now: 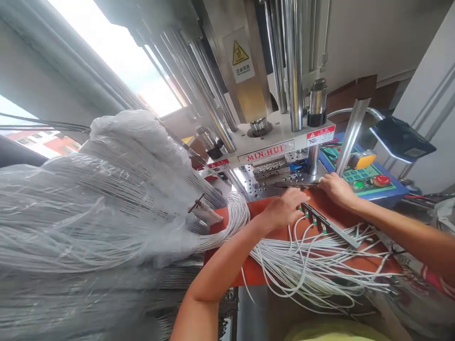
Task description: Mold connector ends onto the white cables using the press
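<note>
My left hand (286, 208) is closed, with its fingertips at the far end of a grey metal bar (334, 226); what lies inside its grip is hidden. Several small green-and-silver connectors (314, 221) sit along the bar's left side, joined to white cables (284, 258). Beyond and to the right, my right hand (336, 189) has its fingers closed at the near end of a dark, thin metal piece (296, 184), beside the press plate. Both hands are above an orange-red work board (263, 206), where the loose cables fan out toward me.
A press marked MIN-HUI (266, 150) rises ahead, with a perforated metal bed (259, 189) and a mould block (272, 169). On the right is a blue control box (377, 187) with a red button, under a lamp (403, 137). Plastic-wrapped cable bundles (135, 189) fill the left.
</note>
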The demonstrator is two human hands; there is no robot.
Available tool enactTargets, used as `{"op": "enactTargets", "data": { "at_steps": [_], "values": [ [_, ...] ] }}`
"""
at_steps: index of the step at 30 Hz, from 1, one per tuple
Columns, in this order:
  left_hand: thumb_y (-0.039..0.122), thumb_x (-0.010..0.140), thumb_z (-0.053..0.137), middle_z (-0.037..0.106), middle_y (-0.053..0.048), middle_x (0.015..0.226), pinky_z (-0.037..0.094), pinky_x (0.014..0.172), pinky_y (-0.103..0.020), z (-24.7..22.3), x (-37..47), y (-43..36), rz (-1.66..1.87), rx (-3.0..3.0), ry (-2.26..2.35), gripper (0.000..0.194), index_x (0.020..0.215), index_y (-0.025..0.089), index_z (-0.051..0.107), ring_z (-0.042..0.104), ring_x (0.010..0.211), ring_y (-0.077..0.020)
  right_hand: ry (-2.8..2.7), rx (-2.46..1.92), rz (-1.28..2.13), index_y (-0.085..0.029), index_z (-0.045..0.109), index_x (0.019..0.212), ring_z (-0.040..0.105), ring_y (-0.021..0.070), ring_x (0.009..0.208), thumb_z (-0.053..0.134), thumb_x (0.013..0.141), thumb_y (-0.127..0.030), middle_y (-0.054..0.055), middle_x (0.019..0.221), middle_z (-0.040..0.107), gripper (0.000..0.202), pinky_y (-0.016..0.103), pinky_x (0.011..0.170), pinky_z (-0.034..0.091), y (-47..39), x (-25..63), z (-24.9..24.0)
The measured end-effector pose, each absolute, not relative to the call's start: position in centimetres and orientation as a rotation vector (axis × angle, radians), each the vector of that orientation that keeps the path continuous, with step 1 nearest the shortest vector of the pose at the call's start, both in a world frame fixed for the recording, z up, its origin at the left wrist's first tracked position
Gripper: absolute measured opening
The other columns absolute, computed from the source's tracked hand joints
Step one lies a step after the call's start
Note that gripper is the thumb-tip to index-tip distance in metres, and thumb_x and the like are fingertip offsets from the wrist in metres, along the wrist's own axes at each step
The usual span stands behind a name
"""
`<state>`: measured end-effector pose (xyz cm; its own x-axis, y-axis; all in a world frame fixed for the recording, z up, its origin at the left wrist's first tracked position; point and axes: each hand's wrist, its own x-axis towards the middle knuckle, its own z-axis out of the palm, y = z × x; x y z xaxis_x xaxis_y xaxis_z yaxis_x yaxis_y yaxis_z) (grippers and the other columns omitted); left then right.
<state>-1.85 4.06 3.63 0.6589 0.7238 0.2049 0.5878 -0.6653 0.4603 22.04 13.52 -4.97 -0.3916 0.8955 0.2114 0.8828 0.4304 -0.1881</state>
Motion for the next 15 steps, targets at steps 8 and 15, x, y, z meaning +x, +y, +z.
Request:
{"op": "enactTargets", "data": {
  "at_steps": [8, 15],
  "values": [
    [0.014, 0.075, 0.07, 0.06, -0.009, 0.127, 0.036, 0.11, -0.042, 0.8, -1.2, 6.9, 0.405, 2.394, 1.013, 0.047, 0.119, 0.025, 0.062, 0.049, 0.124, -0.0266, -2.564, -1.487, 0.125, -0.018, 0.057, 0.119, 0.054, 0.0286, 0.102, 0.053, 0.09, -0.035, 0.013, 0.109, 0.063, 0.034, 0.034, 0.072, 0.037, 11.5, 21.9, -2.2],
    [0.017, 0.08, 0.067, 0.059, -0.008, 0.124, 0.036, 0.112, -0.04, -0.2, -1.3, 7.6, 0.377, 2.488, 0.962, 0.037, 0.116, 0.02, 0.06, 0.044, 0.127, -0.0229, -2.559, -1.386, 0.118, -0.015, 0.048, 0.133, 0.061, 0.0305, 0.094, 0.065, 0.082, -0.035, 0.012, 0.104, 0.067, 0.057, 0.042, 0.077, 0.044, 0.9, 21.5, -2.6]
  ]
}}
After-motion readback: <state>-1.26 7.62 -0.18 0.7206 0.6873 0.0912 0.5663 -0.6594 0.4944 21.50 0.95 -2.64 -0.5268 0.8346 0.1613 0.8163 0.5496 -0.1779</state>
